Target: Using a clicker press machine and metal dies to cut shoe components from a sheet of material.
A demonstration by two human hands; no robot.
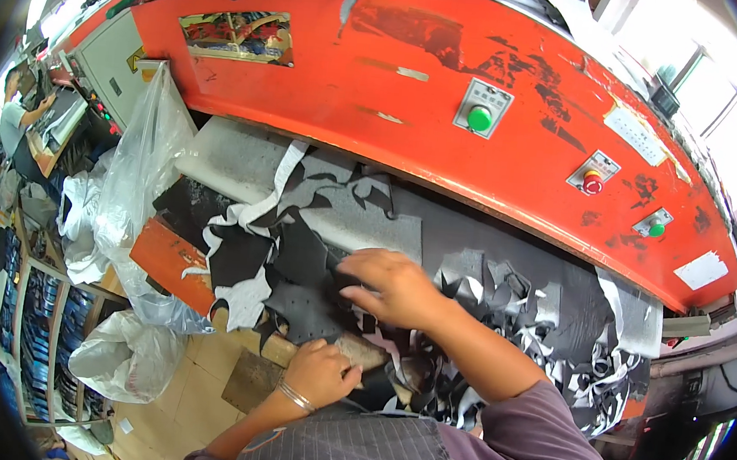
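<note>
My right hand (394,287) reaches over dark leather-like sheet scraps (300,255), its thumb held apart from its fingers. Nothing shows in its grasp. Lower and to the left, my left hand (319,375), with bracelets at the wrist, has its fingers curled at the front edge of the bed. Whatever they hold, if anything, is hidden. A black piece with small holes (302,310) lies between the hands and the orange block. Pale-backed cut strips (248,298) hang beside it.
A large orange machine beam (336,96) spans the far side, with green buttons (479,119) and a red button (593,183). Tangled offcuts (566,379) cover the bed's right. Plastic bags (130,354) stand at left. Another person (17,116) is at a far-left table.
</note>
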